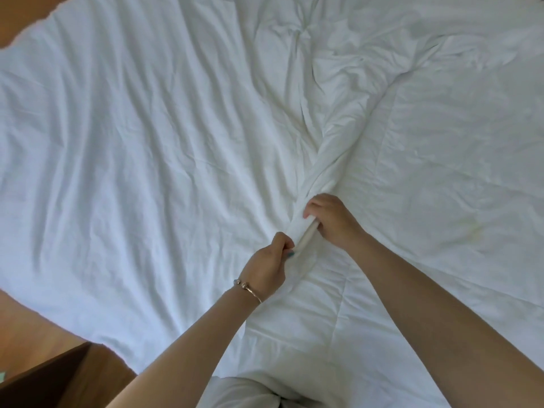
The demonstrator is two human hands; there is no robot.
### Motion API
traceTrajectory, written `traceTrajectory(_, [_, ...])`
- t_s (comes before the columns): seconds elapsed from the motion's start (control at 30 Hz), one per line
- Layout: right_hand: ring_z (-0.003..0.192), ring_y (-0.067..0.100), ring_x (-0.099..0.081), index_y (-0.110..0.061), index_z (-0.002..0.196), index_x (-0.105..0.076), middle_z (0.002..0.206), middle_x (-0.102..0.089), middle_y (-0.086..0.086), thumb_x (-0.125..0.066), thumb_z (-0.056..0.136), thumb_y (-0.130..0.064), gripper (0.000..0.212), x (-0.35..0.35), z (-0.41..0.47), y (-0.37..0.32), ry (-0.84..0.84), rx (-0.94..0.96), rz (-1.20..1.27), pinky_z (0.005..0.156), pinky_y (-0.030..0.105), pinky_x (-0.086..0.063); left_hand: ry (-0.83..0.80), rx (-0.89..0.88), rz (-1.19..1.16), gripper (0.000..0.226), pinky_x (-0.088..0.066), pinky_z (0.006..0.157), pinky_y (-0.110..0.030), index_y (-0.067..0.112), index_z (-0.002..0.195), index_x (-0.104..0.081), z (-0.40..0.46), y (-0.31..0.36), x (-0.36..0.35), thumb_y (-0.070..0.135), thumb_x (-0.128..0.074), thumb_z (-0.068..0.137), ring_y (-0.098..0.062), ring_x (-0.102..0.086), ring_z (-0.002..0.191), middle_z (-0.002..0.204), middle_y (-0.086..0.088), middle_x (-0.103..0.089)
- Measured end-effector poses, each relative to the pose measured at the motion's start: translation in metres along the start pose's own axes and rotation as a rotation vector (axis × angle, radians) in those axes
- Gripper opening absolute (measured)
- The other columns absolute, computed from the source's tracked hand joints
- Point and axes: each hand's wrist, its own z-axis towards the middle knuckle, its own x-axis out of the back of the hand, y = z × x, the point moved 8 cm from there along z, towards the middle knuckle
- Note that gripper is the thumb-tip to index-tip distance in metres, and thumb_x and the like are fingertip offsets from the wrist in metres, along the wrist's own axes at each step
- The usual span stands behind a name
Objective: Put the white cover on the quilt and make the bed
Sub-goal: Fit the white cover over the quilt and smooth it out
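Note:
The white cover (132, 148) lies spread and wrinkled over the left and middle of the bed. The quilt (441, 187), stitched in panels, lies on the right and reaches the near edge. Between them the cover is bunched into a twisted ridge (315, 160) running away from me. My left hand (269, 266), with a bracelet at the wrist, pinches the near end of that ridge. Just beyond it, my right hand (329, 219) grips the same roll of cover fabric, fingers curled round it.
Wooden floor (26, 319) shows at the lower left and at the top left corner. A dark wooden piece of furniture (50, 375) stands close to the bed's near left edge. The bedding fills the rest of the view.

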Motion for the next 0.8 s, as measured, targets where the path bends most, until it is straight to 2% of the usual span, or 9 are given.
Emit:
traceTrajectory(0.1, [0.107,0.025,-0.049,-0.005,0.087,-0.073,0.109,-0.05,0.003,-0.067,0.061,0.017,0.035,0.031,0.012,0.0,0.242,-0.052,0.076,0.087,0.031,-0.043,0.074,-0.007,0.002,0.007,-0.031,0.049,-0.017,0.007,0.103,-0.046,-0.01,-0.009,0.027,0.003,-0.043,0.098,-0.006,-0.044,0.05,0.066,0.017,-0.046])
traceTrajectory(0.2, [0.095,0.019,-0.049,-0.003,0.081,-0.073,0.095,-0.058,0.007,-0.066,0.061,0.011,0.026,0.058,0.006,-0.018,0.393,0.022,0.052,0.073,0.031,-0.051,0.134,-0.009,0.075,0.016,-0.031,0.047,-0.017,0.027,0.098,-0.036,-0.016,-0.021,0.05,0.011,-0.039,0.097,-0.008,-0.043,0.048,0.065,0.014,-0.048])
traceTrajectory(0.27, [0.085,0.018,-0.049,-0.003,0.079,-0.072,0.082,-0.062,0.008,-0.064,0.061,0.007,0.022,0.067,-0.004,-0.03,0.411,0.098,-0.028,0.067,0.03,-0.051,0.191,-0.01,0.116,0.018,-0.03,0.045,-0.019,0.032,0.091,-0.031,-0.017,-0.025,0.065,0.015,-0.036,0.094,-0.014,-0.042,0.046,0.061,0.011,-0.046])
traceTrajectory(0.33, [0.079,0.02,-0.047,-0.004,0.079,-0.068,0.077,-0.06,0.007,-0.06,0.061,0.006,0.023,0.073,-0.017,-0.039,0.415,0.125,-0.093,0.066,0.032,-0.047,0.22,-0.022,0.118,0.018,-0.029,0.044,-0.017,0.033,0.089,-0.032,-0.019,-0.022,0.075,0.015,-0.036,0.092,-0.011,-0.04,0.044,0.057,0.014,-0.042])
traceTrajectory(0.43, [0.069,0.024,-0.047,-0.006,0.075,-0.06,0.07,-0.053,0.005,-0.062,0.054,0.009,0.026,0.08,-0.024,-0.035,0.413,0.023,-0.168,0.059,0.033,-0.044,0.197,-0.113,0.102,0.01,-0.024,0.043,-0.01,0.032,0.092,-0.036,-0.029,0.002,0.069,0.022,-0.035,0.091,-0.008,-0.034,0.039,0.053,0.019,-0.037])
traceTrajectory(0.53, [0.06,0.024,-0.051,-0.008,0.068,-0.057,0.064,-0.052,0.003,-0.072,0.046,0.007,0.031,0.071,-0.023,-0.031,0.317,-0.092,-0.184,0.045,0.026,-0.037,0.199,-0.156,0.213,0.013,-0.028,0.041,-0.019,0.028,0.094,-0.042,-0.029,0.015,0.054,0.041,-0.038,0.089,-0.007,-0.039,0.043,0.053,0.02,-0.041])
traceTrajectory(0.63, [0.046,0.021,-0.053,-0.012,0.066,-0.055,0.055,-0.053,-0.001,-0.083,0.044,-0.002,0.037,0.053,-0.022,-0.024,0.162,-0.209,-0.194,0.041,0.019,-0.025,0.095,0.027,0.534,0.039,-0.039,0.059,-0.025,0.027,0.107,-0.053,-0.008,0.007,0.033,0.06,-0.052,0.085,-0.009,-0.059,0.08,0.086,0.013,-0.063])
traceTrajectory(0.7, [0.039,0.02,-0.046,-0.014,0.061,-0.051,0.049,-0.049,-0.003,-0.085,0.046,-0.007,0.038,0.052,-0.02,-0.018,0.155,-0.274,-0.202,0.042,0.016,-0.018,0.036,0.111,0.441,0.046,-0.041,0.08,-0.027,0.026,0.125,-0.049,0.009,0.008,0.018,0.051,-0.057,0.087,-0.015,-0.055,0.105,0.113,0.008,-0.06])
traceTrajectory(0.8, [0.051,0.018,-0.048,-0.014,0.06,-0.051,0.056,-0.047,-0.005,-0.084,0.047,-0.009,0.036,0.062,-0.016,-0.017,0.191,-0.238,-0.235,0.043,0.014,-0.011,0.118,0.076,0.149,0.057,-0.046,0.088,-0.031,0.014,0.129,-0.045,0.032,0.031,0.003,0.04,-0.069,0.084,-0.019,-0.055,0.104,0.121,0.001,-0.051])
